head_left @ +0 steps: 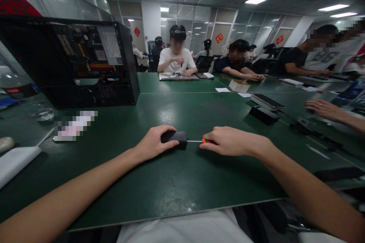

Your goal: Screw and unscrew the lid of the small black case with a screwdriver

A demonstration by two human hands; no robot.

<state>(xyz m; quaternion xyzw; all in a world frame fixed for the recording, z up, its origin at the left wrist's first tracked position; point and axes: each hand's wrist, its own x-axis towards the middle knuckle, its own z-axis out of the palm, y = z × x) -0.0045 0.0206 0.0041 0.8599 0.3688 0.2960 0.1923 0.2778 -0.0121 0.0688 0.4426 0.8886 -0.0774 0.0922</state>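
Note:
On the green table, my left hand (155, 142) is closed around a small black rectangular box (179, 136), thumb along its near side and fingers over the far side. My right hand (228, 140) grips a screwdriver by its orange handle (204, 141), most of which the fingers hide. The thin metal shaft (194, 141) points left, and its end meets the right face of the black box. I cannot tell whether the tip sits in a screw or a hole there.
An open black computer case (94, 64) stands at the back left, beside a plastic bottle (25, 91). To the right lie black box-shaped devices (268, 101) with cables. A small carton (238, 85) sits farther back. Another person's hand (323, 109) rests at the right; several people sit around.

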